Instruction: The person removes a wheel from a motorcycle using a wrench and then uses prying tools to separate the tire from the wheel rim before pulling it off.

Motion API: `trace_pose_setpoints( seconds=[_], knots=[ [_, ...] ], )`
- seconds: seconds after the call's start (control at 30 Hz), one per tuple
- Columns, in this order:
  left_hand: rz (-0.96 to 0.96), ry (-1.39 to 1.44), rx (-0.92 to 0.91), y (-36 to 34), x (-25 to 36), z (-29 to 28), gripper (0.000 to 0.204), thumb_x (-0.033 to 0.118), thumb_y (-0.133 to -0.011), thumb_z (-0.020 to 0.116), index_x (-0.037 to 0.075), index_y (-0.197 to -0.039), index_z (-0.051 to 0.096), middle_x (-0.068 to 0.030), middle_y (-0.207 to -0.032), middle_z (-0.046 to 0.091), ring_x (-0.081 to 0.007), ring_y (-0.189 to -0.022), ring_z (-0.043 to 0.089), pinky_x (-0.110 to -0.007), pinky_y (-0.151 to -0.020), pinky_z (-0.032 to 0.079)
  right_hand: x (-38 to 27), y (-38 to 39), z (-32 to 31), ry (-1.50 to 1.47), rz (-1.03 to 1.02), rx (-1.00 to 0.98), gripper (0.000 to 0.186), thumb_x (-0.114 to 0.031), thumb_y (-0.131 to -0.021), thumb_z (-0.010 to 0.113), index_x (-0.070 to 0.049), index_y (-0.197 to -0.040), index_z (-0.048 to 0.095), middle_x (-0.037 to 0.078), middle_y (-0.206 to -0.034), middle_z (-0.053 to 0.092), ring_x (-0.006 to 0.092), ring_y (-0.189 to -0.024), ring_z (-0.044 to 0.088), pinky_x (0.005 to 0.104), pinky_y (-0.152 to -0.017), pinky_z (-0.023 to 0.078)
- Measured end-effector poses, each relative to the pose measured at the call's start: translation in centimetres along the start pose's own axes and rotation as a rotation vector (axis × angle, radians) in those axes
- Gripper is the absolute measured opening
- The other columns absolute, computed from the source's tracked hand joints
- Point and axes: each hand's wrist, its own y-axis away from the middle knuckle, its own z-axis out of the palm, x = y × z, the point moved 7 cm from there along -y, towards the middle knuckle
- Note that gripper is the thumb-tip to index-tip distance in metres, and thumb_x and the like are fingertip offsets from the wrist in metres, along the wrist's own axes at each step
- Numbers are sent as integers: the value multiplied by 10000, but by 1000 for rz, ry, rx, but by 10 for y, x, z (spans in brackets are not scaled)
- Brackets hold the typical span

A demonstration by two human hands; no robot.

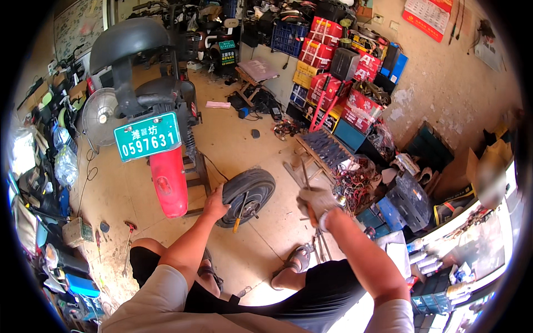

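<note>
My bare left hand (215,203) grips the left edge of a black-tyred wheel (261,186) with a dark hub. The wheel stands tilted on the floor in front of my feet. A screwdriver with a yellow handle (236,225) lies across the wheel's face, its shaft pointing up. To the right of the wheel, apart from it, my gloved right hand (318,202) is closed around a tool with a thin metal shaft (305,172) pointing upward. The glove hides most of its handle, so its exact kind does not show.
Left of the wheel stands a scooter with a red rear mudguard (168,186) and a green plate (147,137). A fan (102,114) is beside it. Tools (128,244) lie on the left floor. A wooden stool (322,155), tangled wires (355,186) and stacked red boxes (361,111) are on the right.
</note>
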Motion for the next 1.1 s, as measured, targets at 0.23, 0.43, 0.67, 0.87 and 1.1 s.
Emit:
trace_pose_setpoints(
  seconds=[0.23,0.43,0.67,0.87,1.1],
  knots=[
    [119,133,-14,19,12,13,1155,147,-775,926,187,-1723,267,-200,-1515,580,-420,-1388,575,-469,-1165,486,29,49,-5,171,166,-123,250,-115,-959,754,76,-1118,725,78,-859,684,156,-691,645,308,-541,508],
    [34,107,-40,20,-6,16,1166,202,-779,924,206,-1722,239,-213,-1467,624,-447,-1300,642,-495,-1111,525,17,27,11,440,-19,-94,436,-100,-901,730,61,-1303,685,103,-800,690,172,-728,695,335,-608,558],
    [92,-194,-261,-33,85,-10,1042,386,-769,901,124,-1646,405,-238,-1208,764,-404,-1182,721,-499,-1011,582,28,12,13,1007,-162,-152,430,-278,-909,661,-39,-1258,742,204,-961,794,399,-933,774,489,-919,590],
    [57,-218,-169,-49,87,-2,997,368,-801,869,-47,-1597,435,-286,-1376,683,-411,-1280,671,-465,-1093,540,38,4,9,761,-57,-191,345,-184,-912,656,-22,-1203,746,115,-783,719,247,-740,759,394,-751,610],
    [142,-215,-249,-37,83,4,921,262,-810,829,-102,-1559,435,-311,-1339,676,-441,-1263,667,-456,-1096,540,27,1,25,920,-99,-233,516,-225,-870,685,-41,-1352,705,151,-1030,766,301,-966,754,414,-897,595]
  ],
)
